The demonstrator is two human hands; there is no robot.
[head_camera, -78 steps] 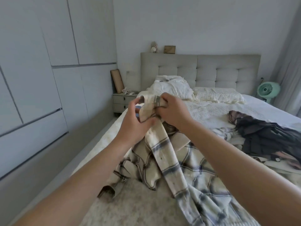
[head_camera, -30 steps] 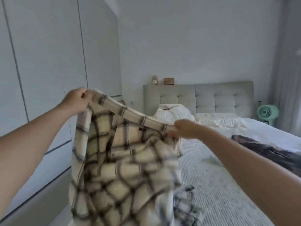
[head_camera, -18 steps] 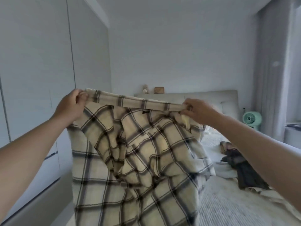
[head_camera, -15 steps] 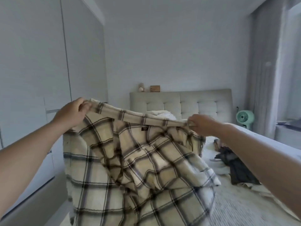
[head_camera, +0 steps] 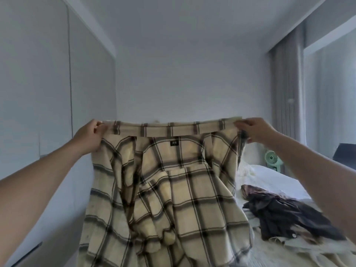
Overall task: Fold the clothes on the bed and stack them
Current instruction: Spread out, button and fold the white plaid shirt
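Observation:
A cream plaid shirt (head_camera: 173, 189) with dark checks hangs in the air in front of me, stretched wide by its collar. My left hand (head_camera: 90, 135) pinches the collar's left end. My right hand (head_camera: 254, 132) pinches the right end at about the same height. A small black label shows below the collar's middle. The shirt's body hangs crumpled and covers most of the bed (head_camera: 269, 178) behind it. A pile of dark clothes (head_camera: 285, 212) lies on the bed at the right, with a pale garment (head_camera: 300, 245) under its near edge.
Grey wardrobe doors (head_camera: 48, 112) run along the left. A green fan (head_camera: 271, 158) stands beyond the bed at the right, beside a grey curtain (head_camera: 287, 83). A dark object (head_camera: 344, 155) sits at the far right.
Both hands have lifted the shirt off the bed and moved apart, pulling the collar straight and level. My view has tilted up toward the ceiling.

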